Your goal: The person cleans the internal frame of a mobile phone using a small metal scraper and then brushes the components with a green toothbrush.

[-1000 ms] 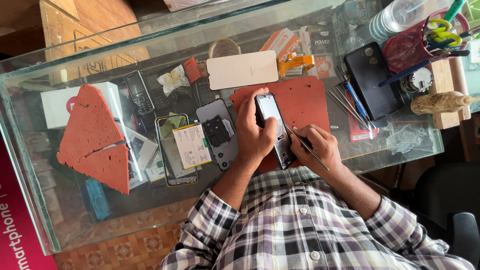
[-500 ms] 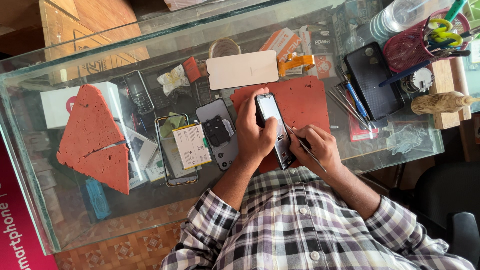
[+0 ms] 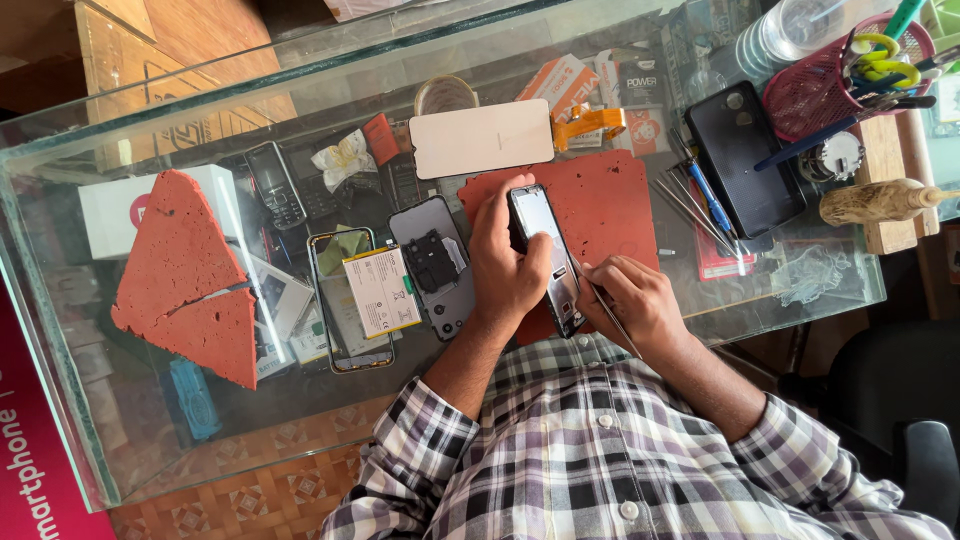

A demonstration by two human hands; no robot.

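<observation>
Slim black smartphone (image 3: 545, 255), glossy screen up, lengthwise over the red mat (image 3: 610, 205), thin metal tool (image 3: 612, 312) at its edge.

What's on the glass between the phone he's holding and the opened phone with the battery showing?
In the head view, a dark phone back cover lies between the held phone and the opened phone with the battery. The left hand partly overlaps that stretch.

Orange-and-white packages (image 3: 562, 82) lie under the glass top's far edge; a white box (image 3: 105, 210) at left.
</observation>
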